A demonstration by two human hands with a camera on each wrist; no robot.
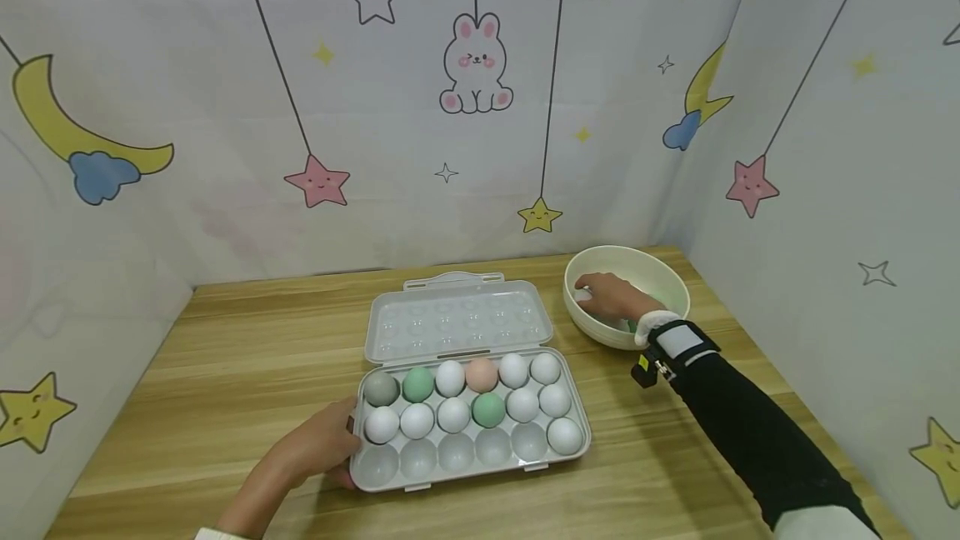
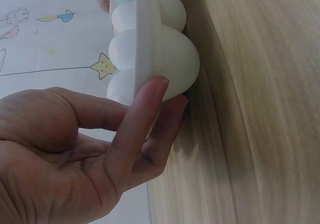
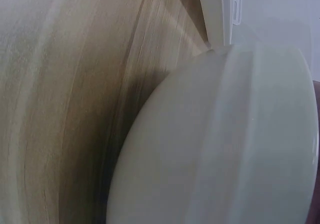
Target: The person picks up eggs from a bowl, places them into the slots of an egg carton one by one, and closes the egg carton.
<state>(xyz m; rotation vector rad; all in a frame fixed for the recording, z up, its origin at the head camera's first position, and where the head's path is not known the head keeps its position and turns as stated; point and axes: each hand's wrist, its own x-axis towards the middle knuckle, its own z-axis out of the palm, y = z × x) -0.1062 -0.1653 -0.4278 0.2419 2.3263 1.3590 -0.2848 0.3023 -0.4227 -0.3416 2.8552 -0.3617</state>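
An open grey egg box (image 1: pixel 480 472) lies on the table, its dimpled lid (image 1: pixel 459 319) folded back. White, green, peach and grey eggs fill its back and middle rows. The front row has one white egg (image 1: pixel 564 436) at the right end and several bare cups. My left hand (image 1: pixel 326 440) grips the box's left end, fingers at the rim and under it in the left wrist view (image 2: pixel 145 129). Inside the cream bowl (image 1: pixel 663 277), my right hand (image 1: pixel 617 297) pinches a white egg (image 1: pixel 582 296). The bowl's wall (image 3: pixel 200 144) hides that hand's fingers in the right wrist view.
Something green (image 1: pixel 632 326) shows in the bowl under the right hand. A patterned white curtain (image 1: pixel 420 223) stands behind the wooden table (image 1: pixel 262 357) and along both sides. The bowl is at the back right, close to the right curtain.
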